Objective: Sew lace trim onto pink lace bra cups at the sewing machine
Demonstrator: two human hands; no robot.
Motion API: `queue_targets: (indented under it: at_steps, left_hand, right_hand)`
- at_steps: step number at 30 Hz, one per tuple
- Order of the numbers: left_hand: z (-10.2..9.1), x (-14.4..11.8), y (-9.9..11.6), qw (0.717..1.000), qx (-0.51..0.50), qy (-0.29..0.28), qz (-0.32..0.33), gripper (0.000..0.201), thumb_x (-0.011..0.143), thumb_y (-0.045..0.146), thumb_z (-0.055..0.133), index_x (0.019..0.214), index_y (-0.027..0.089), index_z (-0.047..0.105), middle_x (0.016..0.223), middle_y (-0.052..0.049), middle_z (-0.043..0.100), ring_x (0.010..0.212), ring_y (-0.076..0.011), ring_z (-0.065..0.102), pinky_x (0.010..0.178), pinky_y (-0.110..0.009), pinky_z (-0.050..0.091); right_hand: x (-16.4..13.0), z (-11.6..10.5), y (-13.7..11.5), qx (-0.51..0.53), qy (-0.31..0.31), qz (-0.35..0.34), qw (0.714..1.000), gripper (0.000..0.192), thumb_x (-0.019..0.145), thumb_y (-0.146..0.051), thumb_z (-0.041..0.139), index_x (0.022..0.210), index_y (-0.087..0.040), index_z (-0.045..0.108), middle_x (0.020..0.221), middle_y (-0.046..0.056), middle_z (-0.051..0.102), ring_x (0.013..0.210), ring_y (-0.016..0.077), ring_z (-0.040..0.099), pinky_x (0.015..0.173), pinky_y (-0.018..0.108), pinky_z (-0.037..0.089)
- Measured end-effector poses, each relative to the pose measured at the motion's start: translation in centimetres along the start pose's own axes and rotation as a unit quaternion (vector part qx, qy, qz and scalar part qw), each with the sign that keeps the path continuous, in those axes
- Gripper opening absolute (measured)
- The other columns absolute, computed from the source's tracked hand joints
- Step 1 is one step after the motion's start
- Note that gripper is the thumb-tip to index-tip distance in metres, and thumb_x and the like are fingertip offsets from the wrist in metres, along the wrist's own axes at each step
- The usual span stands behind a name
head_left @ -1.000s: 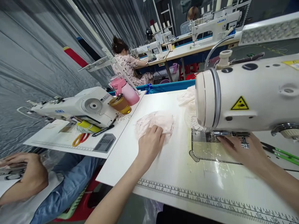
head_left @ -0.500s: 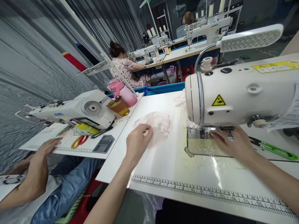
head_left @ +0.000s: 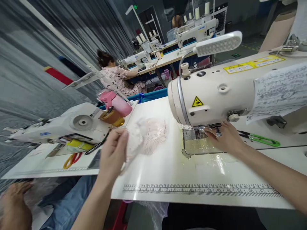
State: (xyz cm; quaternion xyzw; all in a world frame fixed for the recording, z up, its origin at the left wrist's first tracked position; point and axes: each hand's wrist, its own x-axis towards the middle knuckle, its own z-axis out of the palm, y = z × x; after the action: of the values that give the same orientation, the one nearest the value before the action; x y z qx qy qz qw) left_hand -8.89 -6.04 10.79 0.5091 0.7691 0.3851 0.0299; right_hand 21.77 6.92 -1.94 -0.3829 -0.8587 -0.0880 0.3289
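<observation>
My left hand (head_left: 114, 150) is raised over the table's left side, thumb and fingers pinched on a piece of pale lace fabric (head_left: 134, 142), which is blurred. Below and right of it, more pale pink lace pieces (head_left: 155, 135) lie on the white table. My right hand (head_left: 226, 137) is at the needle area of the white sewing machine (head_left: 211, 95), beside the presser foot (head_left: 217, 129). Its fingertips come together there, partly hidden behind the metal parts; what they hold, if anything, is too small to make out.
Green thread snips (head_left: 263, 139) lie right of my right hand. A printed ruler (head_left: 192, 190) runs along the table's front edge. At left stand a second sewing machine (head_left: 79, 121), a pink bottle (head_left: 117, 103) and an amber cup (head_left: 112, 116). A co-worker's hand (head_left: 18, 195) shows lower left.
My left hand has lifted a lace piece off the pile and moved left with it. My right hand stays at the presser foot. The view has shifted; the neighbour's hand has left the table.
</observation>
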Motion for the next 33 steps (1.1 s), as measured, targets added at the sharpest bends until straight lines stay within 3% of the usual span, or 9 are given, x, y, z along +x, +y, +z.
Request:
queue_targets:
  at_steps: [3,5,9,12,14,19,23,29,33]
  left_hand:
    - [4.6,-2.1,2.5,0.969,-0.120,-0.214,-0.015,0.026,0.091,0.046,0.042,0.088,0.023,0.054,0.070,0.002,0.054,0.060,-0.0123,0.051,0.051,-0.023,0.042]
    - [7.4,-2.8,3.4,0.951,-0.088,-0.296,0.033,0.029,0.094,0.043,0.036,0.085,0.022,0.055,0.076,-0.001,0.060,0.065,-0.0139,0.055,0.055,-0.025,0.046]
    - [10.9,-3.7,3.3,0.941,0.086,-0.204,0.255,0.021,0.095,0.028,0.038,0.098,0.020,0.057,0.091,-0.005,0.068,0.078,-0.0190,0.063,0.064,-0.031,0.050]
    - [11.8,-4.9,3.0,0.851,0.117,-0.152,0.489,0.020,0.092,0.015,0.044,0.106,0.017,0.059,0.104,-0.006,0.069,0.099,-0.0192,0.063,0.084,-0.033,0.049]
    - [12.0,-5.4,3.0,0.799,0.120,-0.160,0.567,0.023,0.091,0.014,0.047,0.112,0.017,0.059,0.111,-0.006,0.068,0.106,-0.0185,0.061,0.092,-0.034,0.047]
    - [11.0,-3.7,2.5,0.816,0.228,-0.137,0.513,0.026,0.090,0.036,0.052,0.105,0.018,0.064,0.104,-0.009,0.070,0.095,-0.0251,0.065,0.091,-0.048,0.047]
    - [10.2,-2.1,2.1,0.846,0.287,-0.045,0.448,0.018,0.090,0.026,0.052,0.094,0.014,0.065,0.097,-0.012,0.071,0.093,-0.0285,0.066,0.084,-0.049,0.051]
    - [13.2,-3.6,3.0,0.828,0.131,-0.192,0.510,0.039,0.093,0.032,0.048,0.123,0.009,0.054,0.124,-0.012,0.061,0.115,-0.0234,0.057,0.089,-0.037,0.055]
    - [14.7,-4.5,2.8,0.826,0.138,-0.195,0.511,0.050,0.092,0.038,0.047,0.127,0.003,0.050,0.131,-0.016,0.055,0.122,-0.0277,0.052,0.095,-0.041,0.052]
  right_hand:
    - [0.2,-0.1,0.1,-0.008,-0.019,0.014,1.000,0.033,0.087,-0.029,0.049,0.060,-0.020,0.066,0.060,0.004,0.061,0.066,0.0194,0.056,0.066,0.035,0.045]
    - [0.3,-0.3,0.1,-0.008,-0.018,0.011,1.000,0.031,0.086,-0.025,0.049,0.061,-0.019,0.066,0.061,0.005,0.061,0.066,0.0188,0.056,0.066,0.034,0.044]
    - [0.4,-0.9,-0.5,-0.010,0.023,-0.031,0.999,0.029,0.087,-0.016,0.045,0.069,-0.017,0.068,0.057,0.002,0.057,0.061,0.0162,0.051,0.063,0.030,0.040]
    - [0.2,-1.4,-1.3,0.012,-0.002,-0.101,0.995,0.027,0.083,-0.008,0.043,0.090,-0.018,0.067,0.074,0.000,0.066,0.060,0.0127,0.049,0.064,0.028,0.037]
    - [0.2,-1.5,-1.8,0.036,-0.029,-0.139,0.989,0.029,0.082,-0.005,0.043,0.095,-0.019,0.065,0.089,-0.001,0.069,0.070,0.0119,0.053,0.071,0.028,0.038]
    - [0.0,-1.4,-1.9,0.065,-0.059,-0.155,0.984,0.028,0.083,-0.005,0.045,0.089,-0.023,0.066,0.091,-0.004,0.069,0.083,0.0121,0.055,0.078,0.029,0.037]
    - [0.0,-1.4,-1.6,0.055,-0.065,-0.154,0.984,0.028,0.083,-0.006,0.045,0.088,-0.023,0.066,0.091,-0.004,0.068,0.078,0.0117,0.055,0.075,0.029,0.037]
    - [0.4,-1.5,-1.0,-0.003,-0.035,-0.099,0.994,0.026,0.082,-0.010,0.045,0.089,-0.020,0.068,0.077,0.000,0.068,0.063,0.0136,0.053,0.068,0.030,0.039]
    - [0.4,-1.7,-1.1,-0.039,-0.011,-0.073,0.997,0.026,0.083,-0.012,0.044,0.088,-0.021,0.068,0.064,-0.001,0.065,0.058,0.0150,0.053,0.066,0.032,0.039]
